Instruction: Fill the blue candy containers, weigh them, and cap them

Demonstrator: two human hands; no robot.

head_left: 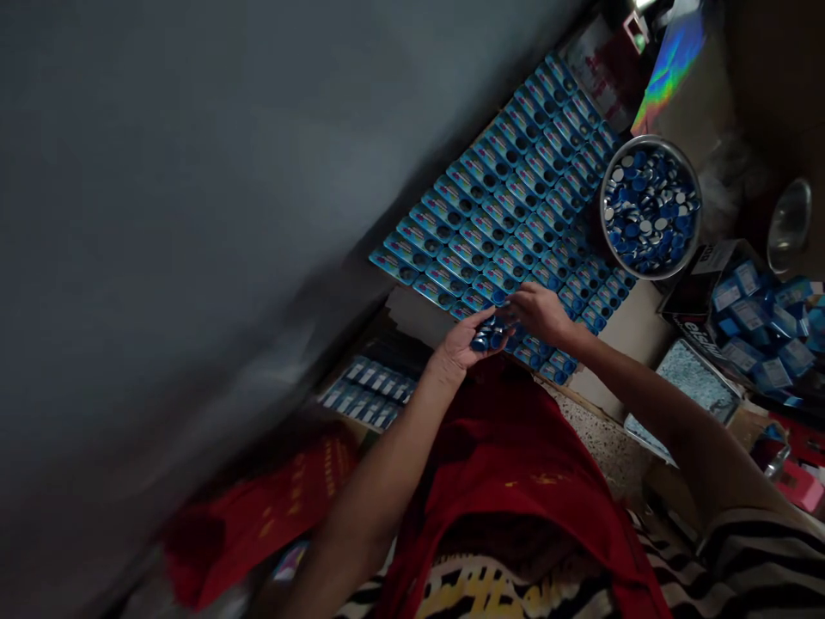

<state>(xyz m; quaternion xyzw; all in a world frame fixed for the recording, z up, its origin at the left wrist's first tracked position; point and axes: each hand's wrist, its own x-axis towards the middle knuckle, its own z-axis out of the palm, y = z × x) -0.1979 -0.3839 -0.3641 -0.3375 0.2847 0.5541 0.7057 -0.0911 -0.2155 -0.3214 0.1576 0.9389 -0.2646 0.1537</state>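
Observation:
My left hand (462, 344), palm up, cups a handful of small round blue-and-silver caps (480, 340). Just above it, my right hand (540, 311) has its fingers drawn together at the left fingertips. Whatever may be between those right fingers is too dark and small to make out. Both hands are over the near edge of a large slanted layout of blue printed cards (477, 243). The cards lie in close rows, and many show a dark round spot at one end. Toward the near right, several have blue round pieces on them.
A round metal bowl (699, 225) full of loose caps stands right of the cards. Beyond it are a carton (684, 297) with blue packets and a pale patterned tin (687, 391). More packs (370, 391) lie lower left, near a red bag (271, 516). A grey wall (193, 172) borders the left.

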